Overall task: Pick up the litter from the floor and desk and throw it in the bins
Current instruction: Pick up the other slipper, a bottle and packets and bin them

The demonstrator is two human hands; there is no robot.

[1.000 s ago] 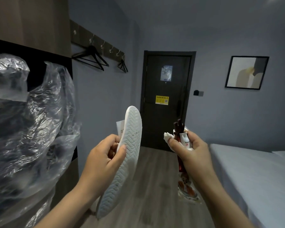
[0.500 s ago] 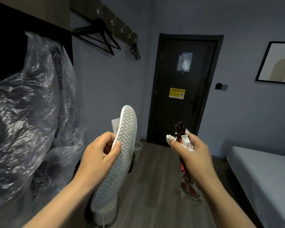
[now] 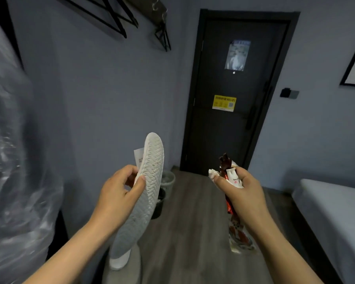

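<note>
Left hand (image 3: pixel 119 195), fingers curled, pinches a white slipper (image 3: pixel 150 181) and paper slip (image 3: pixel 138 158); two bins (image 3: pixel 169 179) stand on the floor (image 3: pixel 193 222) beyond its fingertips (image 3: pixel 129 170). Right hand (image 3: pixel 242 193) fingers clench crumpled snack wrappers (image 3: pixel 232 177), one dangling below

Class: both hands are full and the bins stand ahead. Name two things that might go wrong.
The paper slip is tucked behind the slipper in the left hand, so it may slide out. The right hand pinches several wrappers; the long dangling one could fall short of the bins.
</note>
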